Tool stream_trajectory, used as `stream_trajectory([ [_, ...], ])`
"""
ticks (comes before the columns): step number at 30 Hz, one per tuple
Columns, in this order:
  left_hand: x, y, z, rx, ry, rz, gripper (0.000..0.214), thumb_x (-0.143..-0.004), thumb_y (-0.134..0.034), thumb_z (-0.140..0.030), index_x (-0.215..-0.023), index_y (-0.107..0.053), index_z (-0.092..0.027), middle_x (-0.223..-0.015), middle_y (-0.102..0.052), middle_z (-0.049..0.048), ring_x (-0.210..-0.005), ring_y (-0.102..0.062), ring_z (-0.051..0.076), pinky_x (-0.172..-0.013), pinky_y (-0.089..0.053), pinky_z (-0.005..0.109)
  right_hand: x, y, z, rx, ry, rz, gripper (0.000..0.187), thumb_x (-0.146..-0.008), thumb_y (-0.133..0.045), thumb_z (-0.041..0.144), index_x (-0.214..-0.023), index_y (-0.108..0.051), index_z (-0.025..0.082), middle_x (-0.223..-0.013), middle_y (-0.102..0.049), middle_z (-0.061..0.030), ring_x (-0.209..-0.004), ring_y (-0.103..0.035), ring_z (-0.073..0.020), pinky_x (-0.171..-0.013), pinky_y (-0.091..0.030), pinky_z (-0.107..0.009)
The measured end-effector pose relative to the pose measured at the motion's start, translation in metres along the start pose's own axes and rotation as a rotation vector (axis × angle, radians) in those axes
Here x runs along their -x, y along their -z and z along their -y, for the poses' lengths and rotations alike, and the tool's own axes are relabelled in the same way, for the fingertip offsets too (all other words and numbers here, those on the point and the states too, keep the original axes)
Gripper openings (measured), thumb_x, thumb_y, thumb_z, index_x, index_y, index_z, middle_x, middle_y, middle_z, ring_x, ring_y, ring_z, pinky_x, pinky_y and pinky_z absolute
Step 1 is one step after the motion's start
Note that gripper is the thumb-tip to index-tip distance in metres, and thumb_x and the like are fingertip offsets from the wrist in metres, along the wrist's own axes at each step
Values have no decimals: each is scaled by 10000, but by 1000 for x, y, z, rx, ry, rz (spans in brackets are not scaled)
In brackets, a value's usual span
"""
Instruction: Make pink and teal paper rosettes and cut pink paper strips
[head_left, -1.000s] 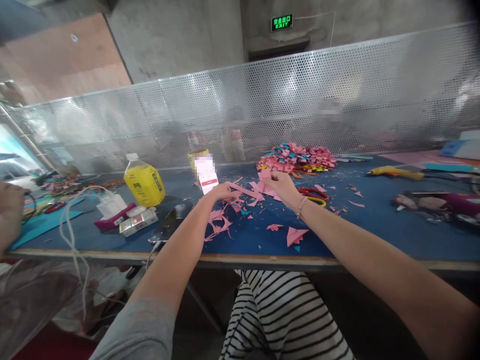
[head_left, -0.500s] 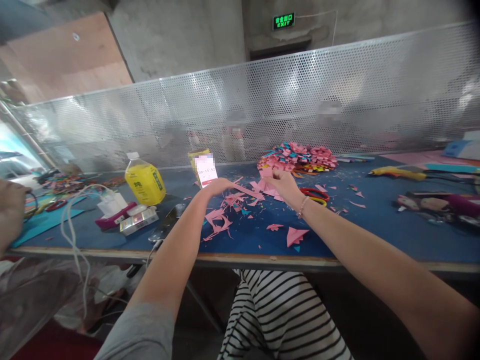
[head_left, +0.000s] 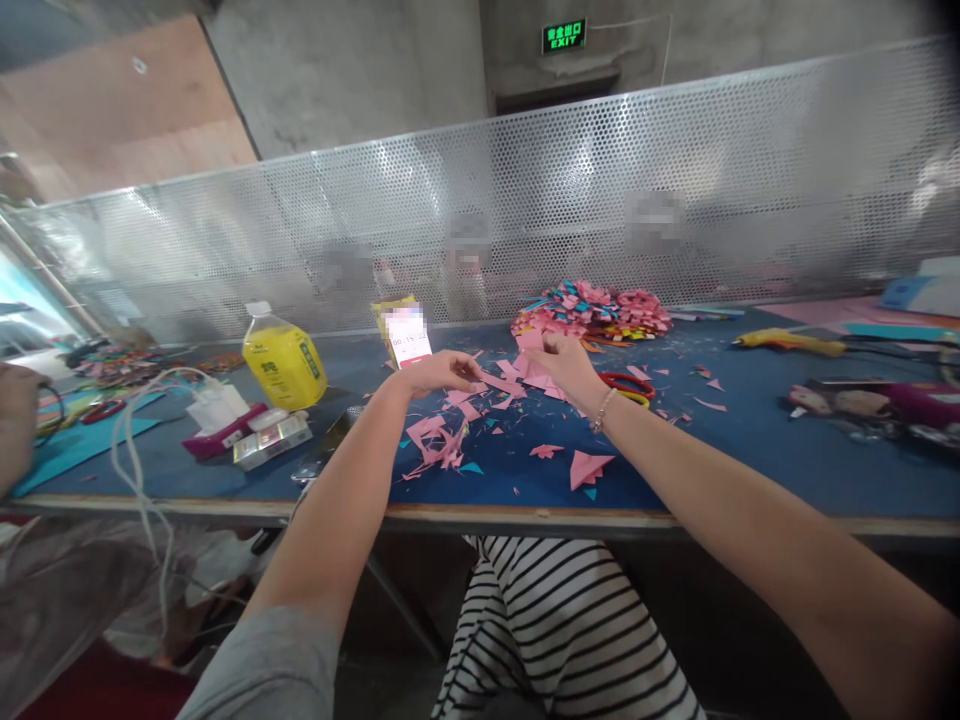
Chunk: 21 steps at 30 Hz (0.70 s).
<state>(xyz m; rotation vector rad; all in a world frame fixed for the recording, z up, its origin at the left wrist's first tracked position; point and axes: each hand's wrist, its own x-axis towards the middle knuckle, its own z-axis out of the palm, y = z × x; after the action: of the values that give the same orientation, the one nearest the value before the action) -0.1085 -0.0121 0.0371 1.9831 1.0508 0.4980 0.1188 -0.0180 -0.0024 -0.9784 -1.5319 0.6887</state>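
Observation:
Both my arms reach over a blue-topped table. My left hand lies over a litter of pink paper scraps, fingers curled on a pink strip. My right hand is closed in a pinch on a pink paper piece, just in front of a heap of pink and teal folded paper pieces. Red-and-yellow scissors lie right beside my right wrist. A phone stands propped behind my left hand.
A yellow drink bottle, a white charger with cable and small packs sit at left. A glue gun and dark objects lie at right. A perforated metal screen backs the table. Another person's hand shows at far left.
My left hand has turned and drawn slightly back over the scraps; the pink strip between my hands looks shorter. My right hand stays pinched at the same spot.

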Motion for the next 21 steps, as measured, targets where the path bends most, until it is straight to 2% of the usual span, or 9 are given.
stream_trajectory([
  [2,-4,-3,3,-55,-2,-86,234,-566,-691,-221,-767,-596,-148,-773,-595,30,-701,-527,110,-640,-401,249,1,-1,1,-68,-5,8,228,-631,-615,360,-620,-540,145,-589,-524,19,-592,-464,-102,-566,-359,-241],
  [4,-7,-4,5,-70,-12,-130,221,-576,-689,-241,-744,-585,-143,-735,-585,25,-679,-523,108,-635,-397,255,3,-4,3,-186,-39,84,239,-599,-653,361,-644,-568,143,-620,-564,9,-613,-498,-109,-596,-387,-249],
  [9,-11,-9,1,-140,-69,-227,202,-585,-671,-273,-687,-548,-149,-652,-543,-4,-615,-489,92,-583,-367,240,16,-16,12,-471,-210,456,282,-527,-738,319,-714,-626,140,-680,-618,-13,-654,-541,-112,-632,-429,-250],
  [11,-13,-12,-2,-193,-97,-255,186,-576,-657,-256,-643,-519,-151,-605,-505,-24,-579,-454,81,-561,-348,232,20,-21,16,-515,-267,549,278,-533,-746,287,-743,-641,139,-696,-623,-12,-646,-537,-100,-613,-427,-234],
  [16,-16,-20,-7,-225,-143,-241,145,-554,-614,-203,-601,-486,-155,-577,-473,-36,-556,-421,80,-547,-327,233,23,-29,18,-573,-339,560,225,-556,-741,233,-733,-647,133,-689,-618,-11,-638,-538,-86,-598,-422,-214],
  [21,-10,-21,-13,-210,-134,-168,141,-526,-607,-170,-612,-496,-158,-589,-484,-35,-580,-434,87,-573,-336,238,21,-30,11,-472,-316,565,234,-578,-738,262,-735,-642,118,-636,-602,-14,-590,-507,-81,-527,-383,-206],
])
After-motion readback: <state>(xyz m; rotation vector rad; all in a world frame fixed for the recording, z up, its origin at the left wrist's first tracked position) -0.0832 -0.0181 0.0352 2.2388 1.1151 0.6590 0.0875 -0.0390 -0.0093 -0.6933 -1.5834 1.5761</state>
